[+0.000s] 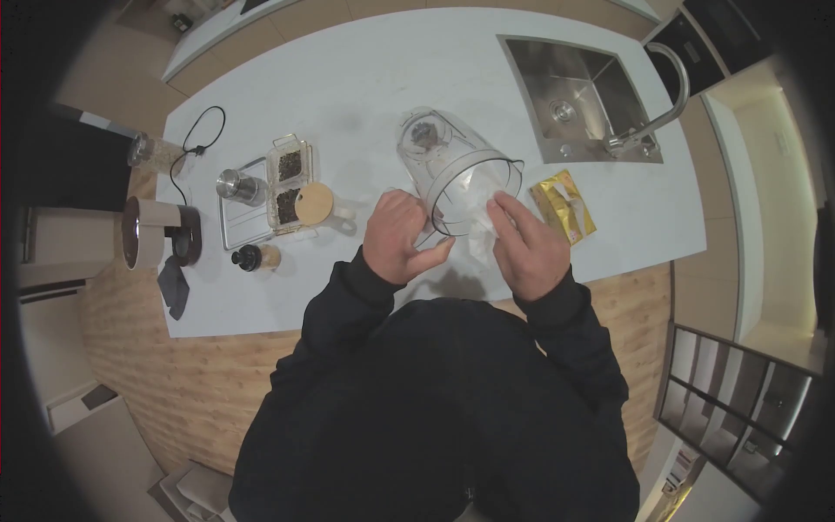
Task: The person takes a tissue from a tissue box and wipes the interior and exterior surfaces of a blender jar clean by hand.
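A clear blender jar (pixel 445 155) is tilted over the counter, its wide rim toward me and its narrower base pointing away. My left hand (pixel 398 237) is closed on the jar's handle near the rim, with the thumb stretched out below. White tissue (pixel 475 197) shows at the jar's mouth and inside it. My right hand (pixel 532 247) pinches the tissue at the right of the rim. Just beyond that hand lies a gold tissue pack (pixel 565 207) with white tissue at its opening.
A steel sink (pixel 541 130) with a curved faucet (pixel 677 104) is at the far right. On the left stand a metal tray (pixel 233 233), glass containers of dark contents (pixel 290 165), a wooden-lidded jug (pixel 314 204), a small black-topped bottle (pixel 249 258) and a brown-and-white appliance (pixel 156 228) with a cord.
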Tool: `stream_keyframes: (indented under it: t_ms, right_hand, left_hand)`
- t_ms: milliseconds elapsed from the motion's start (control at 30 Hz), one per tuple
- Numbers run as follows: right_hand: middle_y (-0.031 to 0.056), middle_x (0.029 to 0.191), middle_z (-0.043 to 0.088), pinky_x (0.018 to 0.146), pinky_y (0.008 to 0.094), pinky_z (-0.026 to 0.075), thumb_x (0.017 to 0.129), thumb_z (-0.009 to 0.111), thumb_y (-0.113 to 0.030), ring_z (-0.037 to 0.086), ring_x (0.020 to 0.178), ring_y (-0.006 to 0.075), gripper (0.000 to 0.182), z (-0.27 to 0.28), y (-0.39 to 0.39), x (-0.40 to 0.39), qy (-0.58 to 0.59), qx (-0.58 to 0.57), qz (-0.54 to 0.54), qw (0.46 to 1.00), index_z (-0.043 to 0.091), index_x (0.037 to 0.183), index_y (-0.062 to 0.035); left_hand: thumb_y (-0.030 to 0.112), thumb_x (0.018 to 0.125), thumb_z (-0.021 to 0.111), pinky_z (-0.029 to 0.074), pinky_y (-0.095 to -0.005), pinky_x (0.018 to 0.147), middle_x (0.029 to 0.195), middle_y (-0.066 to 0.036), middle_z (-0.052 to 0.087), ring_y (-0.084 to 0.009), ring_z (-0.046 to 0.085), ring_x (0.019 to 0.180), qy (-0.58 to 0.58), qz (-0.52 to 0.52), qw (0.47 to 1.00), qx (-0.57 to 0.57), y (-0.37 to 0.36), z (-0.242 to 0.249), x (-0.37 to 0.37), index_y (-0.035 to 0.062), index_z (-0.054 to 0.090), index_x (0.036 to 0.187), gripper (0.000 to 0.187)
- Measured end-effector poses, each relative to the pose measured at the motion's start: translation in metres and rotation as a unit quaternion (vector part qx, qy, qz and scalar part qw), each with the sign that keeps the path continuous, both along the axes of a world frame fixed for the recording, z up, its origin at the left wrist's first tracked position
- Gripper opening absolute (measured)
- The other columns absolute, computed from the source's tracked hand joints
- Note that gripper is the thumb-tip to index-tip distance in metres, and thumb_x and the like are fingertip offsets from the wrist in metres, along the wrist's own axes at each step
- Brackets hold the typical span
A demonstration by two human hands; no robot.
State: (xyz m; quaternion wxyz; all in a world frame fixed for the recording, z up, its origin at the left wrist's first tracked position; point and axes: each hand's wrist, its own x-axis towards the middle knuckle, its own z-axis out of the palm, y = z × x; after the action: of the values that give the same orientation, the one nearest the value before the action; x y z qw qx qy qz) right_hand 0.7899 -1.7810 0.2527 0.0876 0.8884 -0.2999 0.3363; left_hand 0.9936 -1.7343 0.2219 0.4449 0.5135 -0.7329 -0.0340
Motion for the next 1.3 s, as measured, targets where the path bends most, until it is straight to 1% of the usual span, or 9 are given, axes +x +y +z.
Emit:
stream_keyframes:
  t_ms: [100, 200, 300, 500, 600, 700, 900, 1200, 1300]
  right_hand:
    - [0.0064, 0.109, 0.063, 0.048, 0.0234, 0.047, 0.073, 0.050, 0.013, 0.063, 0.071, 0.0180, 0.040, -0.001, 0.015, 0.008, -0.035, 0.051, 0.011, 0.998, 0.064, 0.104, -0.0067]
    - [0.0144, 0.117, 0.057, 0.076, 0.0276, 0.051, 0.084, 0.046, 0.004, 0.060, 0.098, 0.0245, 0.034, 0.006, 0.031, 0.017, -0.094, 0.236, 0.086, 0.963, 0.057, 0.116, 0.0010]
    - [0.0181, 0.119, 0.055, 0.077, 0.0295, 0.052, 0.087, 0.045, 0.001, 0.059, 0.103, 0.0280, 0.029, 0.009, 0.036, 0.028, -0.181, 0.302, 0.137, 0.926, 0.056, 0.114, 0.0050]
    - [0.0110, 0.110, 0.062, 0.069, 0.0266, 0.054, 0.073, 0.057, 0.009, 0.063, 0.090, 0.0220, 0.037, -0.027, 0.013, 0.008, -0.110, 0.144, 0.138, 0.974, 0.064, 0.107, -0.0034]
    - [0.0078, 0.095, 0.066, 0.049, 0.0253, 0.045, 0.074, 0.063, 0.003, 0.057, 0.064, 0.0204, 0.023, -0.043, -0.004, -0.010, -0.016, 0.026, 0.102, 0.994, 0.068, 0.094, -0.0063]
    - [0.0097, 0.092, 0.061, 0.061, 0.0261, 0.049, 0.076, 0.052, 0.003, 0.059, 0.075, 0.0218, 0.019, -0.040, -0.013, -0.022, -0.068, 0.081, 0.085, 0.991, 0.065, 0.088, -0.0030]
    - [0.0146, 0.089, 0.059, 0.072, 0.0332, 0.046, 0.076, 0.041, 0.003, 0.056, 0.080, 0.0259, 0.030, -0.023, -0.021, -0.031, -0.316, 0.191, 0.058, 0.928, 0.066, 0.091, 0.0008]
    - [0.0113, 0.091, 0.055, 0.066, 0.0344, 0.038, 0.075, 0.052, -0.006, 0.049, 0.073, 0.0258, 0.021, -0.020, -0.019, -0.022, -0.163, 0.141, 0.146, 0.966, 0.060, 0.094, -0.0056]
    - [0.0113, 0.094, 0.054, 0.069, 0.0360, 0.039, 0.083, 0.059, -0.018, 0.051, 0.078, 0.0264, 0.018, -0.023, -0.014, -0.011, -0.067, 0.159, 0.221, 0.960, 0.059, 0.096, -0.0057]
  left_hand:
    - [0.028, 0.077, 0.066, 0.032, -0.0325, 0.057, 0.060, -0.003, 0.041, -0.0202, 0.036, 0.055, -0.001, -0.004, 1.000, -0.008, 0.000, 0.001, -0.002, 0.0063, 0.036, 0.063, 0.040]
    - [0.038, 0.087, 0.050, 0.027, -0.0338, 0.057, 0.061, -0.005, 0.037, -0.0214, 0.033, 0.055, -0.008, -0.018, 1.000, -0.018, -0.005, -0.005, -0.002, 0.0077, 0.033, 0.066, 0.041]
    - [0.026, 0.081, 0.051, 0.028, -0.0334, 0.058, 0.060, -0.002, 0.033, -0.0191, 0.032, 0.057, -0.038, -0.004, 0.998, 0.043, -0.006, -0.014, -0.002, 0.0110, 0.029, 0.064, 0.031]
    - [0.046, 0.082, 0.060, 0.031, -0.0335, 0.059, 0.062, -0.003, 0.040, -0.0207, 0.038, 0.057, -0.038, 0.004, 0.998, 0.053, 0.006, 0.000, -0.001, 0.0088, 0.038, 0.066, 0.046]
    - [0.035, 0.075, 0.065, 0.033, -0.0326, 0.059, 0.059, -0.001, 0.039, -0.0200, 0.039, 0.056, -0.043, 0.011, 0.991, 0.124, 0.009, 0.001, -0.010, 0.0091, 0.038, 0.064, 0.039]
    - [0.025, 0.070, 0.062, 0.027, -0.0296, 0.052, 0.055, 0.004, 0.032, -0.0143, 0.029, 0.053, 0.087, 0.040, 0.958, 0.269, 0.010, 0.013, -0.021, 0.0118, 0.035, 0.060, 0.032]
    - [0.029, 0.070, 0.064, 0.037, -0.0225, 0.059, 0.059, 0.001, 0.058, -0.0086, 0.048, 0.057, 0.265, 0.064, 0.840, 0.469, 0.014, 0.020, -0.012, 0.0103, 0.055, 0.060, 0.023]
    - [0.027, 0.069, 0.065, 0.036, -0.0223, 0.057, 0.055, 0.002, 0.057, -0.0083, 0.046, 0.055, 0.263, 0.030, 0.832, 0.488, 0.020, 0.022, -0.017, 0.0114, 0.052, 0.057, 0.024]
    - [0.030, 0.071, 0.068, 0.031, -0.0225, 0.057, 0.059, 0.006, 0.046, -0.0067, 0.038, 0.059, 0.221, -0.017, 0.859, 0.462, 0.021, 0.022, -0.024, 0.0129, 0.049, 0.060, 0.028]
